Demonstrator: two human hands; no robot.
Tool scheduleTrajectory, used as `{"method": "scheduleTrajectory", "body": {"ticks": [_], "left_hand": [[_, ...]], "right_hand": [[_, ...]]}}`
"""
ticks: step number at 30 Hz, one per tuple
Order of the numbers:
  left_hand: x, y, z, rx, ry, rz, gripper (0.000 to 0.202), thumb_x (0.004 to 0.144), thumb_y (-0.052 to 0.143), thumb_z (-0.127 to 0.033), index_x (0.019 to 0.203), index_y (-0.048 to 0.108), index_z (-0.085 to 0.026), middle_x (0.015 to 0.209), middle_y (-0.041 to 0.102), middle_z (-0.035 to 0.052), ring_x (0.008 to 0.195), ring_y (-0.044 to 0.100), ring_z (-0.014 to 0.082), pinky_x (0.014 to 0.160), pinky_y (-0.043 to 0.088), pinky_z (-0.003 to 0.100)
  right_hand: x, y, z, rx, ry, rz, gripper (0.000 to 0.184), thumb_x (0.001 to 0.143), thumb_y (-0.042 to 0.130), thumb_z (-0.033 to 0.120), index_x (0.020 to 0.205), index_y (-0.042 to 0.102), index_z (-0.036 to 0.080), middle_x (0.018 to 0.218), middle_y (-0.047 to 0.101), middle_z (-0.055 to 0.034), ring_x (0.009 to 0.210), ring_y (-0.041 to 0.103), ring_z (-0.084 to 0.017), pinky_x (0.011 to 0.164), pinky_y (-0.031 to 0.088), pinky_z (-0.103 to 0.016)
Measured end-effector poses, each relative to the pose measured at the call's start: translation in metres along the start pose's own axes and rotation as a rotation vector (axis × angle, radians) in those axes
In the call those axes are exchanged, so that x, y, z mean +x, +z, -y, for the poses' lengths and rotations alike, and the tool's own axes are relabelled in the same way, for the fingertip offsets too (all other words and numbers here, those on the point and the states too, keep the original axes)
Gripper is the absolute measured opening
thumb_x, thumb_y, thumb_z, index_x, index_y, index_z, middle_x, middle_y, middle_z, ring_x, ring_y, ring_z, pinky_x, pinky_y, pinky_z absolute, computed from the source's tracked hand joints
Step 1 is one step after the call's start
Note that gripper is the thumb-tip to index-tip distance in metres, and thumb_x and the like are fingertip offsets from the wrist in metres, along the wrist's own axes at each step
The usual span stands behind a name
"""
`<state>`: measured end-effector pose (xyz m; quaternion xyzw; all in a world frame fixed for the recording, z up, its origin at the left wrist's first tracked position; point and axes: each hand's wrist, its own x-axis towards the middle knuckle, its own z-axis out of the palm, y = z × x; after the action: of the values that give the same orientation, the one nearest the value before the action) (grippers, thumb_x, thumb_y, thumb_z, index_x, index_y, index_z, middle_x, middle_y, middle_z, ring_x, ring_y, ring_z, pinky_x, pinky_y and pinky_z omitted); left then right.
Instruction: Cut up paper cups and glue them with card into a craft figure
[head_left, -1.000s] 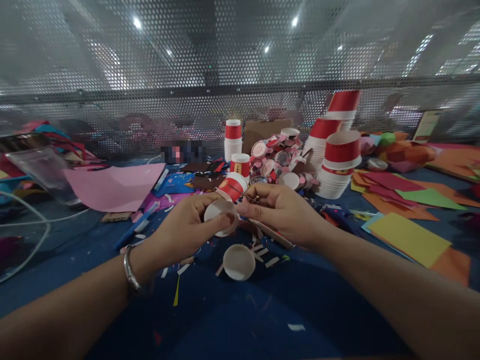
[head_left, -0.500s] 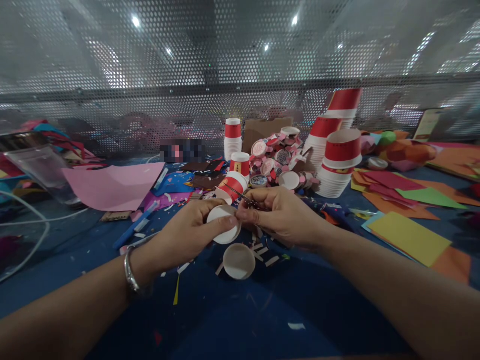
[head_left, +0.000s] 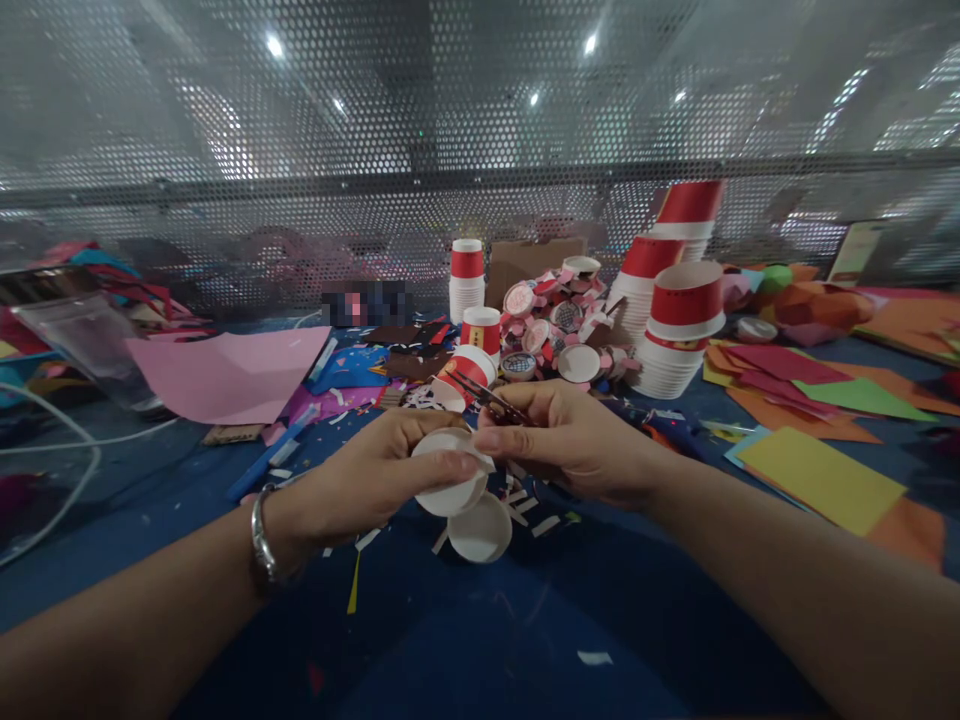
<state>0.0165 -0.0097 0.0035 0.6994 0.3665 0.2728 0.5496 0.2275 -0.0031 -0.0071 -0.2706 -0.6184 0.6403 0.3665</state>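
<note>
My left hand pinches a round white paper cup bottom, thumb on top and fingers behind. My right hand is closed around a small pair of scissors, whose blades point up and to the left; its thumb tip is close to the disc's right edge. Just below the held disc, a second cup bottom lies on the blue table, partly overlapped by it in view. Directly beyond the hands a red and white paper cup lies tipped over, with another cup upright behind it.
Cup stacks stand at the back right beside a heap of cut cup bottoms. Coloured paper spreads on the right. A pink sheet, a blue pen and a clear jar are on the left. Paper scraps surround my hands.
The held disc has come down and turned slightly, now overlapping the one on the table. The scissor blades look more spread apart. My right hand has shifted slightly.
</note>
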Motion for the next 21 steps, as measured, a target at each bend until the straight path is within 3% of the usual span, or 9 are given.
{"method": "scheduleTrajectory", "body": {"ticks": [8, 17, 21], "left_hand": [[-0.0011, 0.0039, 0.0077, -0.087, 0.036, -0.068, 0.022, 0.086, 0.076, -0.036, 0.077, 0.069, -0.017, 0.068, 0.06, -0.0015, 0.056, 0.05, 0.0089, 0.05, 0.039, 0.019], [-0.0037, 0.0059, 0.005, -0.078, 0.117, -0.035, 0.025, 0.09, 0.073, -0.037, 0.077, 0.067, -0.016, 0.067, 0.058, -0.0013, 0.054, 0.047, 0.0081, 0.047, 0.038, 0.019], [-0.0026, 0.0059, 0.0072, -0.175, 0.142, -0.036, 0.022, 0.09, 0.075, -0.035, 0.08, 0.07, -0.016, 0.069, 0.059, -0.0011, 0.057, 0.048, 0.0075, 0.049, 0.037, 0.017]], "right_hand": [[-0.0014, 0.0003, 0.0038, -0.066, -0.014, -0.059, 0.036, 0.08, 0.084, 0.047, 0.079, 0.063, 0.018, 0.056, 0.047, 0.0077, 0.048, 0.032, -0.006, 0.045, 0.017, -0.023], [-0.0013, -0.0001, -0.0001, 0.034, -0.044, 0.022, 0.035, 0.086, 0.081, 0.046, 0.081, 0.061, 0.017, 0.06, 0.043, 0.0087, 0.05, 0.028, -0.005, 0.046, 0.017, -0.023], [0.0008, -0.0005, -0.0029, 0.091, -0.041, 0.007, 0.037, 0.081, 0.085, 0.044, 0.081, 0.061, 0.018, 0.063, 0.045, 0.0082, 0.052, 0.031, -0.006, 0.048, 0.021, -0.023]]}}
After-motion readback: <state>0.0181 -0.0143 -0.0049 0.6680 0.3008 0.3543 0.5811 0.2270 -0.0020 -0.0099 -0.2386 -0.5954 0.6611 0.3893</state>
